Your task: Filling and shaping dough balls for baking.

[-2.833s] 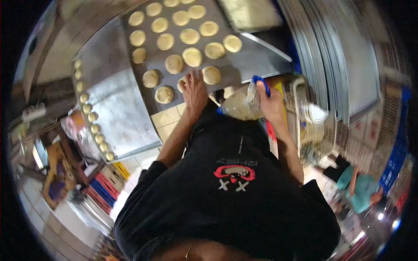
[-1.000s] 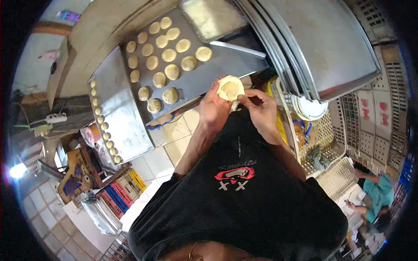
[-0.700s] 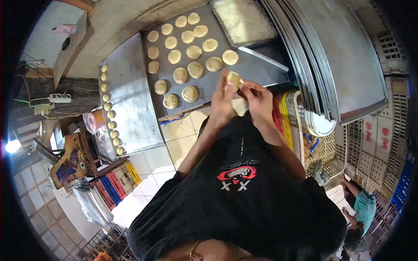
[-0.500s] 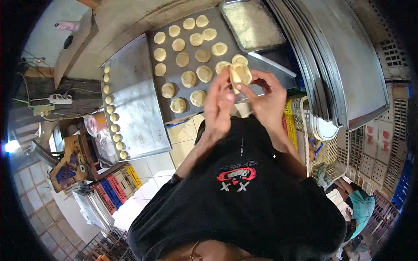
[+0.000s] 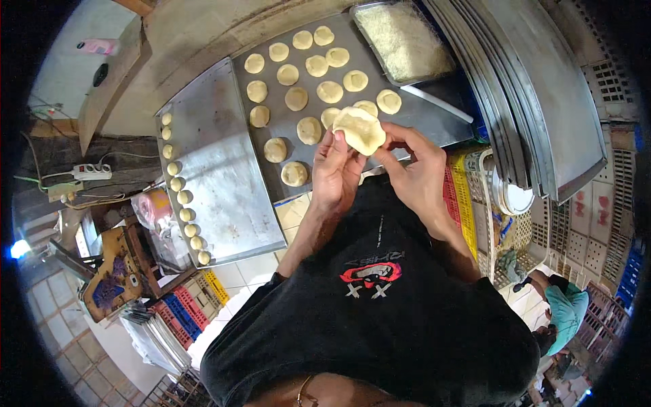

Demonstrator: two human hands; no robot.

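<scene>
A hollowed, flattened piece of dough [image 5: 359, 129] is held up in front of my chest, over the near edge of a dark baking tray [image 5: 434, 115]. My left hand [image 5: 336, 178] grips its left side, thumb on the rim. On the right edge, the fingers of my right hand [image 5: 417, 166] pinch the dough. Rows of dented dough rounds [image 5: 296, 98] lie on the dark tray; my hands and the held piece hide some of them. Left of it, a shiny metal tray [image 5: 224, 197] carries a line of small dough balls [image 5: 184, 197] along its left edge.
A pan of pale shreds [image 5: 400, 41] sits at the back, with a white stick [image 5: 437, 104] beside it. Stacked metal trays [image 5: 549, 95] rise at the right. A person in teal [image 5: 568, 315] is at lower right. A power strip [image 5: 92, 172] hangs at left.
The dough piece has turned and now looks wider and flatter. My left hand, blurred and beside it before, now grips its left side. The view has shifted slightly.
</scene>
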